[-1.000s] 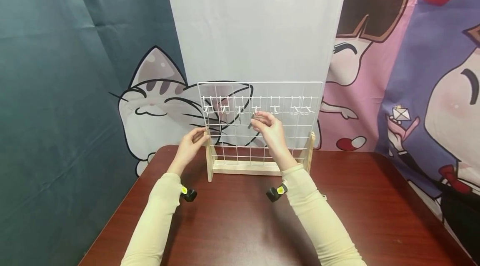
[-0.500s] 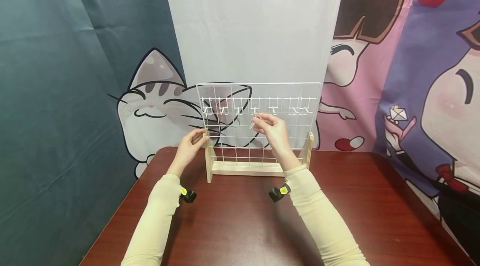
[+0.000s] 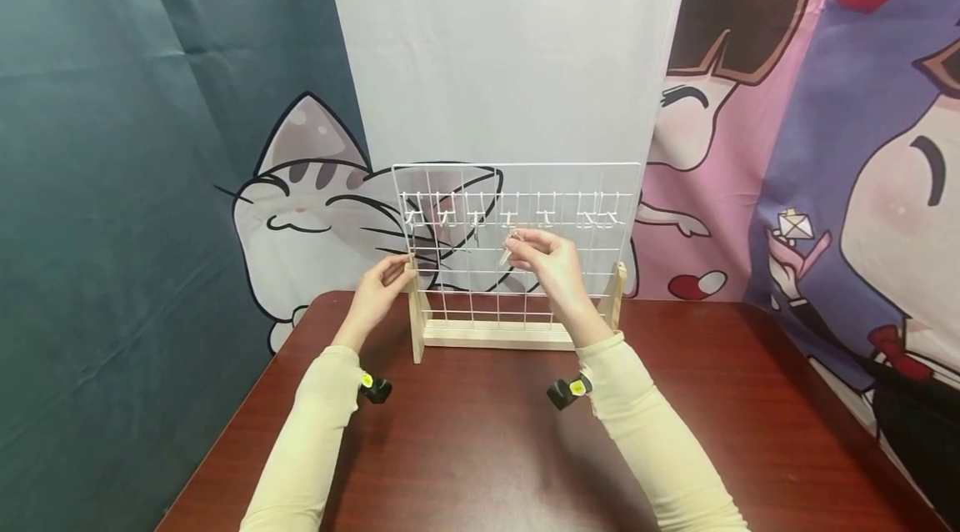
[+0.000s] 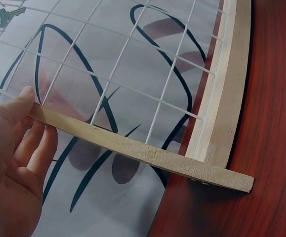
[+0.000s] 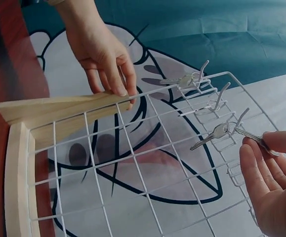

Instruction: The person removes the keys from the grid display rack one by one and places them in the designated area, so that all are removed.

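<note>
A white wire grid rack [image 3: 498, 293] stands on a pale wooden base [image 3: 495, 336]. My left hand [image 3: 378, 290] grips the top of its left wooden side post [image 4: 118, 143], thumb over and fingers behind. Between thumb and fingers, my right hand [image 5: 276, 182] pinches a metal key [image 5: 251, 136] in front of the grid, just below the row of white hooks [image 3: 508, 219]. In the right wrist view, a silver key [image 5: 216, 134] hangs from a hook close beside the held one. Farther along, more keys [image 5: 184, 80] hang at the grid's end near my left hand.
The rack stands toward the back of a dark red wooden table [image 3: 480, 432]. Behind it hang a white cloth [image 3: 510, 48] and printed cartoon curtains [image 3: 300, 207]. The right wooden post [image 3: 617, 294] rises beyond my right forearm.
My right hand has drawn slightly down and to the right, away from the hooks, with the key still pinched. My left hand keeps its hold on the post.
</note>
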Demonstrator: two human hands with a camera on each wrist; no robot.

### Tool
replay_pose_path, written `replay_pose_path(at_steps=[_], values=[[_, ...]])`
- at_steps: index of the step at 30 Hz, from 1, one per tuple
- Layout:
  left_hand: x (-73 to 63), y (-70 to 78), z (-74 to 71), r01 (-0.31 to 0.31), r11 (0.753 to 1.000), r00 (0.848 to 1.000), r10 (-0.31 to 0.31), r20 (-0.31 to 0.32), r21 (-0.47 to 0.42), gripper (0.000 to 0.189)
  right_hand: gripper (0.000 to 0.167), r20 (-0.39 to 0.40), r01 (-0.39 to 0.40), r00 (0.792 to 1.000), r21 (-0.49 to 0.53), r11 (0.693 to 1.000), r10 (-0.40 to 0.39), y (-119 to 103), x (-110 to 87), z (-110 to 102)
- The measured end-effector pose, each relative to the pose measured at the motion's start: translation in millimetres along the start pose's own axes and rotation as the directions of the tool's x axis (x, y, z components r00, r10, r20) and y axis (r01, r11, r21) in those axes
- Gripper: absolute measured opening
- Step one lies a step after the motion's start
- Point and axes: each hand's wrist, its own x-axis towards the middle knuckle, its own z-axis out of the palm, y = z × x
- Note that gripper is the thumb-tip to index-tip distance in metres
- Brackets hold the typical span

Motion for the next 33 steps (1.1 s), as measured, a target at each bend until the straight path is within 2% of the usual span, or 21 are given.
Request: replay_pose_path(at_steps=[7, 10, 19, 23, 29, 33], values=[[-10.9, 31.2, 0.3, 0.010, 0.999, 1.000, -0.011, 0.022, 0.049, 0.040, 0.032, 0.056, -0.013, 0.998, -0.118, 0.993, 0.020, 9, -9.8, -12], [-12.0, 34.3, -0.5, 0.019, 0.999, 1.000, -0.020, 0.022, 0.047, 0.040, 0.033, 0.075, -0.020, 0.997, -0.164, 0.986, 0.033, 18, -12.8, -21], [-11.1, 35.0, -0.9, 0.009, 0.999, 1.000, -0.010, 0.027, 0.034, 0.040, 0.036, 0.091, -0.116, 0.985, -0.298, 0.948, 0.149, 43, -22.6, -46], [-9.3, 35.4, 0.2, -0.003, 0.999, 1.000, 0.002, 0.022, 0.037, 0.040, 0.037, 0.104, -0.124, 0.981, -0.321, 0.939, 0.165, 54, -28.4, -55], [-9.3, 35.5, 0.7, -0.003, 1.000, 1.000, 0.003, 0.024, 0.023, 0.039, 0.031, 0.128, -0.126, 0.977, -0.312, 0.942, 0.173, 69, -38.0, -66], [-10.6, 34.5, 0.0, 0.007, 1.000, 1.000, -0.008, 0.022, 0.018, 0.039, 0.029, 0.153, -0.116, 0.971, -0.363, 0.925, 0.182, 81, -43.4, -73]])
